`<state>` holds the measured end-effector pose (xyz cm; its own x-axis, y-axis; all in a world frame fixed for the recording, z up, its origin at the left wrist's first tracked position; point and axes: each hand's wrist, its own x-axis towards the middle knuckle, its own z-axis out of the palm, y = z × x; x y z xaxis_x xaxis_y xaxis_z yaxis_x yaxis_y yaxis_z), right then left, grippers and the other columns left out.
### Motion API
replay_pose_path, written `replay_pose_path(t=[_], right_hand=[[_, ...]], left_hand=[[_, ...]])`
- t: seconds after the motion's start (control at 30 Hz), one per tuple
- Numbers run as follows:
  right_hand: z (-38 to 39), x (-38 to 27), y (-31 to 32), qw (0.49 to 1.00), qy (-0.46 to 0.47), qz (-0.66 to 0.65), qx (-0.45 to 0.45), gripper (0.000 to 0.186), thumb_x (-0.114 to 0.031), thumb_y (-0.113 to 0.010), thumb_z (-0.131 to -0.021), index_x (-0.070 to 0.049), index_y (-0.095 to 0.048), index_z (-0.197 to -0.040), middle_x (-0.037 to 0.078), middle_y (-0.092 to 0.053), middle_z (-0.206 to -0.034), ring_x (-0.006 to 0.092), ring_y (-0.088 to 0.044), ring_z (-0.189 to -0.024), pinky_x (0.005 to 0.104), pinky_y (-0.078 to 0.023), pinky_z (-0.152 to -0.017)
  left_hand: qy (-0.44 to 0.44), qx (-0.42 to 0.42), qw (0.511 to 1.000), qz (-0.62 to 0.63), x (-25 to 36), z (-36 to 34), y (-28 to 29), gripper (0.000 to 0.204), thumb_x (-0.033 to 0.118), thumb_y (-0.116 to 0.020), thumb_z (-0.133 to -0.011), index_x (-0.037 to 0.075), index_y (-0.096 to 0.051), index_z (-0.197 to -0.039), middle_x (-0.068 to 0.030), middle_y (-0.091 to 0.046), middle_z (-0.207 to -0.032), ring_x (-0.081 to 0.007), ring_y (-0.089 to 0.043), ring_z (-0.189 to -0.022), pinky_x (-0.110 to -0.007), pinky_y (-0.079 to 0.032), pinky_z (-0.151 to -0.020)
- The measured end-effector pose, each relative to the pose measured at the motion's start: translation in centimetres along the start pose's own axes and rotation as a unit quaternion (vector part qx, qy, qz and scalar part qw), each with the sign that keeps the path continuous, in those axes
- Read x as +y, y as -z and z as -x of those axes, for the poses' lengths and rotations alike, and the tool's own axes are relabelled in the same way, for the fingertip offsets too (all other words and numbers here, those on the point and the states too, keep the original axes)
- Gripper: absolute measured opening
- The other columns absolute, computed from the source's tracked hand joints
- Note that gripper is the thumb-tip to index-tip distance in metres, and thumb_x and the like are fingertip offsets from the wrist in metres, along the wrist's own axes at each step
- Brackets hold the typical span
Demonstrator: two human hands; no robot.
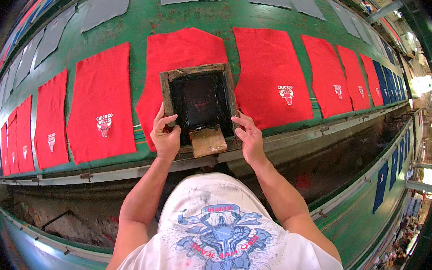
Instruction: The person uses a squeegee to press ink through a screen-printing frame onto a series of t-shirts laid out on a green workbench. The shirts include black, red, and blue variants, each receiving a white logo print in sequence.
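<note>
Red cloth panels [271, 73] — green table [144, 12]

Bright, even light; fisheye bends edges; far right perhaps overexposed.

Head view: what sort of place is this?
Likely a screen-printing workshop: a wooden-framed printing screen held by both hands lies on a red fabric panel, one of many on a long green table.

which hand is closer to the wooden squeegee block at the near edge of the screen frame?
Right, narrowly. The right hand grips the frame's right side just beside the wooden squeegee block. The left hand grips the screen frame at its left side, slightly farther off.
</note>
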<state>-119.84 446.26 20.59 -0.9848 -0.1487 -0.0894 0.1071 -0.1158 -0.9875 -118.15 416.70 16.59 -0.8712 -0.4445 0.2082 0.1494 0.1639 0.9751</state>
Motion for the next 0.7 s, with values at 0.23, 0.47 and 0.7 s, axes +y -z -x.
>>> replay_pose_path(t=[0.23, 0.47, 0.7], right_hand=[[0.0, 0.1, 1.4, 0.998, -0.003, 0.061, -0.025, 0.037, -0.005, -0.071, -0.102, -0.001, -0.077, -0.138, 0.015, -0.059, -0.160, 0.0274, -0.050, -0.154, 0.0436, -0.029, -0.133], [0.1, 0.6, 1.9, 0.998, -0.002, 0.045, -0.046, 0.038, -0.005, -0.071, -0.102, -0.002, -0.077, -0.139, 0.015, -0.059, -0.163, 0.0269, -0.049, -0.156, 0.0435, -0.029, -0.133], [0.0, 0.8, 2.2, 0.996, 0.009, 0.059, -0.059, 0.039, -0.007, -0.071, -0.104, -0.002, -0.075, -0.142, 0.015, -0.058, -0.165, 0.0271, -0.048, -0.157, 0.0439, -0.029, -0.134]], left_hand=[[0.055, -0.001, 0.998, 0.043, -0.2, 0.6, -0.5, 0.032, -0.016, -0.069, -0.081, 0.000, -0.081, -0.106, -0.0211, -0.058, -0.169, -0.0234, -0.064, -0.144, -0.032, -0.052, -0.111], [0.058, 0.001, 0.997, 0.044, 0.3, 0.7, -0.4, 0.024, -0.016, -0.070, -0.080, -0.001, -0.078, -0.096, -0.0226, -0.058, -0.169, -0.0213, -0.066, -0.139, -0.031, -0.051, -0.110], [0.085, -0.004, 0.995, 0.048, 0.0, 0.6, -0.3, 0.019, -0.016, -0.070, -0.080, -0.001, -0.076, -0.090, -0.0248, -0.057, -0.169, -0.0284, -0.061, -0.150, -0.036, -0.048, -0.118]])
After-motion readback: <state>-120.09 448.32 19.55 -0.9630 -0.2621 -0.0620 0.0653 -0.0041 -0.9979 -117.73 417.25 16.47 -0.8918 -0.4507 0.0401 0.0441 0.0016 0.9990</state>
